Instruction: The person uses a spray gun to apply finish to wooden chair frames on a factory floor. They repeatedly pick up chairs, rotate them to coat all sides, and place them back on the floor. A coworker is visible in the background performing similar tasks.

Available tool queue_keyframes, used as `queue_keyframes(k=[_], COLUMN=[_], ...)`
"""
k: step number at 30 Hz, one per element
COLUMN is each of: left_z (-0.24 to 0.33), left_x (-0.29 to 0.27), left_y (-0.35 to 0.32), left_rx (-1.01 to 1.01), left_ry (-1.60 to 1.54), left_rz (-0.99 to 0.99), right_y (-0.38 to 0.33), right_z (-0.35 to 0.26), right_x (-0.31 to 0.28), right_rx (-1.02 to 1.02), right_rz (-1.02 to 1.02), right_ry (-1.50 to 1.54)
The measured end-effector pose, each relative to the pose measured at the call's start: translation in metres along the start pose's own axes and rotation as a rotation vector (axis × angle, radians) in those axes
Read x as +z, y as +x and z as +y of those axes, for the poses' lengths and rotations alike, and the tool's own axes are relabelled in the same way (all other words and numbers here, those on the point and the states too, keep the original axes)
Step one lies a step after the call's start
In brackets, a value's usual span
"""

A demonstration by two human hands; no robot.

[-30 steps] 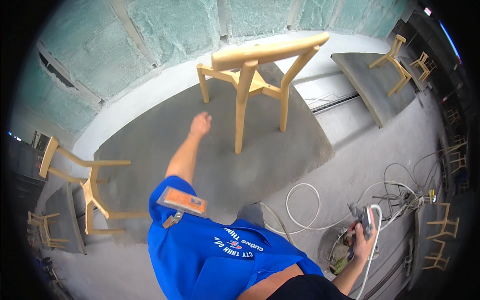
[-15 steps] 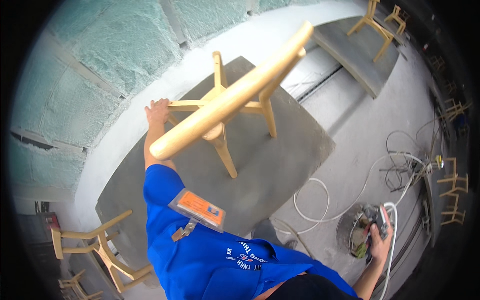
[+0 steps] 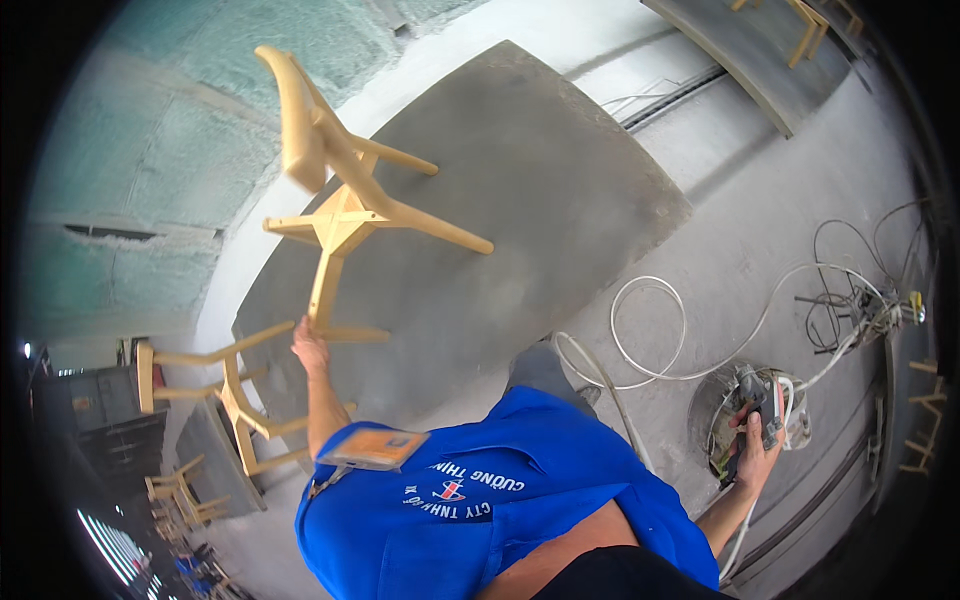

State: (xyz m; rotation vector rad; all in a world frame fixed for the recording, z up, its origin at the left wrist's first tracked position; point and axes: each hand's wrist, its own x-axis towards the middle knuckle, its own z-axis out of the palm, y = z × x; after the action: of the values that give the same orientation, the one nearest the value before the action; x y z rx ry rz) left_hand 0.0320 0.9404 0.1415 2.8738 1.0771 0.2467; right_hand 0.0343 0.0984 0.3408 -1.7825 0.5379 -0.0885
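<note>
In the head view I see the left hand (image 3: 311,352) clamped on the near corner of the pale wooden chair (image 3: 342,228), which is toward the left edge of a grey board (image 3: 560,130), with a wide stretch of board reaching to the right edge. Beyond that edge, I have the right hand (image 3: 758,458) wrapped around a spray gun (image 3: 768,408), near a looped white hose (image 3: 683,325).

Tool (image 3: 770,412) partly hidden by right fingers (image 3: 755,438); far chair (image 3: 803,42) cropped.

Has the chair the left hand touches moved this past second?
Yes: the chair has turned counterclockwise, standing farther from the right corner of the grey board.
</note>
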Motion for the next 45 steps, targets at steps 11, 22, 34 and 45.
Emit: queue_keyframes(k=[11,22,34,45], left_z=[0.16,0.406,0.483,0.506], left_x=[-0.022,0.023,0.09,0.013], left_y=[-0.215,-0.103,-0.199,-0.338], left_rx=[-0.397,-0.086,0.58,-0.163], left_ry=[-1.162,-0.922,-0.838,-1.581], left_rz=[0.006,-0.026,-1.388,-0.918], right_y=[0.03,0.108,0.284,0.47], right_z=[0.011,-0.091,-0.11,0.001], right_x=[-0.014,0.111,0.26,0.379], right_rx=[-0.171,-0.315,-0.017,0.317], right_rz=[-0.104,-0.518,-0.658,-0.617], right_ry=[0.179,0.223,0.606,0.434])
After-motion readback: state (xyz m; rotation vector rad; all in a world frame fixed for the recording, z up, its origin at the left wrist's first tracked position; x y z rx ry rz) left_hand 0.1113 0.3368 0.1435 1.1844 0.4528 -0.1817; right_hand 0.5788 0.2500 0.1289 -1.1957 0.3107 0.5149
